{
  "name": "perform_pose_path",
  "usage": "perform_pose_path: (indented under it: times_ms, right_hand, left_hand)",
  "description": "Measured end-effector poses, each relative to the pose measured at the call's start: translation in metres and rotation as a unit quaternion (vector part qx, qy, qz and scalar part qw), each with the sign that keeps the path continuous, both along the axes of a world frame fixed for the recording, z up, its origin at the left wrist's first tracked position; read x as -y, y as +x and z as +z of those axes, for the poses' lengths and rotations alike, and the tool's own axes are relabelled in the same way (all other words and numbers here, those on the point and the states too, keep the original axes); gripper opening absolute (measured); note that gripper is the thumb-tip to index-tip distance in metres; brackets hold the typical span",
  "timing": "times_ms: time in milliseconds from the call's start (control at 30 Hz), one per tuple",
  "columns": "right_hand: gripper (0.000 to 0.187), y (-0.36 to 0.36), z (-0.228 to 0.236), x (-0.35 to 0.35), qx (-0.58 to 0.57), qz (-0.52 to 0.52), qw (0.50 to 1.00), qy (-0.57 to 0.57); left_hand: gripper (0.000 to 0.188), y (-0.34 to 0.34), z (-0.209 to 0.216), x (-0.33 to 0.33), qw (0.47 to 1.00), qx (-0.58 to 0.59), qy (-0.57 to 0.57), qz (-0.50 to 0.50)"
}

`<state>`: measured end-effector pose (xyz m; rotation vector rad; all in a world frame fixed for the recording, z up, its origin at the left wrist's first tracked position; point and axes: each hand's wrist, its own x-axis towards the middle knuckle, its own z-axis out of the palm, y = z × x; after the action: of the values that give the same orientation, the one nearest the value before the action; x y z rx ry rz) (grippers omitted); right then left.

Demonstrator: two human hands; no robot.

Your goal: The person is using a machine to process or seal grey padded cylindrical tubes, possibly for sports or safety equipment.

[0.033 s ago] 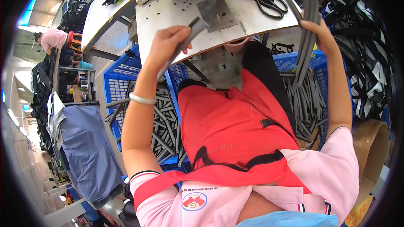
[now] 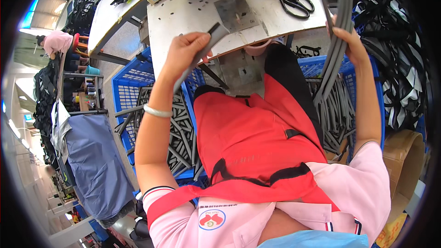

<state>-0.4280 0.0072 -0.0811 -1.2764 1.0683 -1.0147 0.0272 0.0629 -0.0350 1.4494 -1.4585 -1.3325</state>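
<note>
My left hand is closed on a flat grey strip with a short black patch near its upper end. The strip hangs down past my wrist, over the near edge of the white table. Off to the right, my right hand grips a bundle of several long grey strips, which droop toward a blue basket. That basket holds many similar strips. Another blue basket, left of my legs, is filled with shorter-looking grey strips.
Black-handled scissors lie on the table's right part, near a square metal plate. Dark scraps dot the tabletop. Black straps are heaped at the right, above a cardboard box. Another person sits far left.
Both hands have shifted slightly lower, still holding their strips. The bundle in my right hand has swung a little to the right.
</note>
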Motion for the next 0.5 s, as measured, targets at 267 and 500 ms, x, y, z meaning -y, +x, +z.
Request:
perform_pose_path:
  times_ms: [267,500]
  right_hand:
    - [0.049,-0.013,-0.138,-0.096,0.255,-0.063,0.941,0.211]
    - [0.039,-0.094,-0.174,-0.129,-0.091,-0.131,0.964,0.211]
  left_hand:
    - [0.028,-0.026,-0.094,-0.050,0.996,-0.075,0.045,0.027]
    - [0.023,-0.044,-0.151,-0.079,0.994,0.110,-0.022,-0.012]
